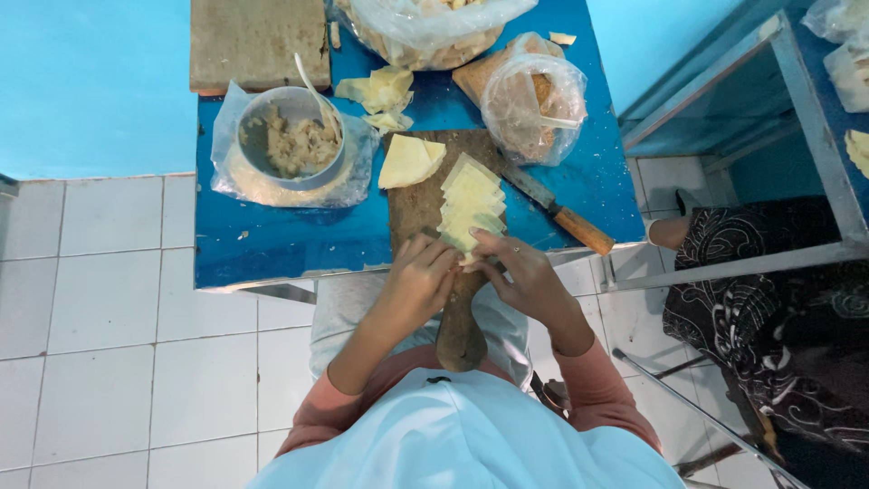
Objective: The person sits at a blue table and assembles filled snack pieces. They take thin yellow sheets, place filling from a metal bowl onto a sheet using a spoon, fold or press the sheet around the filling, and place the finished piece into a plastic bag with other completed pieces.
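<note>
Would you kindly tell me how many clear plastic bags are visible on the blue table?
3: one under the bowl of filling at the left, one knotted bag beside the cutting board, one large bag at the far edge, cropped by the frame, so more may be hidden.

Wooden cutting board, worn and matt. Pale dough sheets, smooth, matt. Table top glossy blue, scuffed. Knife with dull metal blade and wood handle. Metal bowl inside crinkly clear plastic. Glossy plastic bag. Floor tiles white, slightly glossy.
</note>
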The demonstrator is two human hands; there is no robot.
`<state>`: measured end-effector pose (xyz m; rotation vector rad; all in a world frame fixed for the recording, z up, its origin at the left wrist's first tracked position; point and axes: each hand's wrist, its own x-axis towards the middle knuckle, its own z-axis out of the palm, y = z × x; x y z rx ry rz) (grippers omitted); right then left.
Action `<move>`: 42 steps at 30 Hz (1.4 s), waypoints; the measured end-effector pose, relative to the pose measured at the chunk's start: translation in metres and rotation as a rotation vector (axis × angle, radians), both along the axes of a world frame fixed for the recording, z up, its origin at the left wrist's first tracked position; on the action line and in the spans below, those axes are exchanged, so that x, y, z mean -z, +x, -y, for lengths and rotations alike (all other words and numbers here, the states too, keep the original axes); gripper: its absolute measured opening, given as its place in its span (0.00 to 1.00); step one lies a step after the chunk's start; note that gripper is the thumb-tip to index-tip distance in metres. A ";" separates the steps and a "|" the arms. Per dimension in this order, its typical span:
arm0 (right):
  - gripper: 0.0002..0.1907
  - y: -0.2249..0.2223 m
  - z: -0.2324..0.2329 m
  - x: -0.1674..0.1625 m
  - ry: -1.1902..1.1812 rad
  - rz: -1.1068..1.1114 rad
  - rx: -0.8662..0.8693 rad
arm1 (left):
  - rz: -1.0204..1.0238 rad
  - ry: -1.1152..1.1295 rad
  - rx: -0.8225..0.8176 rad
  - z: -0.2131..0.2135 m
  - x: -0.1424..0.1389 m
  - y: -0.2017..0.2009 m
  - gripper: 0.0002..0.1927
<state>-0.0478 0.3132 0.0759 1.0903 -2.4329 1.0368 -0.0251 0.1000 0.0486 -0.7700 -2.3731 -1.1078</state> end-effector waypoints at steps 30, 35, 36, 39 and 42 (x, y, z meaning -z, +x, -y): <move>0.33 0.003 0.003 0.011 -0.013 0.029 0.062 | -0.060 -0.028 -0.032 -0.009 0.002 -0.006 0.10; 0.37 -0.001 0.000 0.017 -0.080 0.140 0.070 | -0.020 0.001 -0.046 -0.009 0.001 -0.006 0.10; 0.38 -0.002 0.000 0.017 -0.074 0.122 0.060 | -0.013 0.008 -0.046 -0.009 0.001 -0.006 0.10; 0.40 -0.001 0.000 0.014 -0.021 0.077 0.074 | 0.023 0.017 -0.032 -0.010 -0.001 -0.008 0.09; 0.43 -0.003 0.001 0.009 0.020 0.071 0.107 | 0.062 -0.002 -0.024 -0.009 -0.004 -0.011 0.08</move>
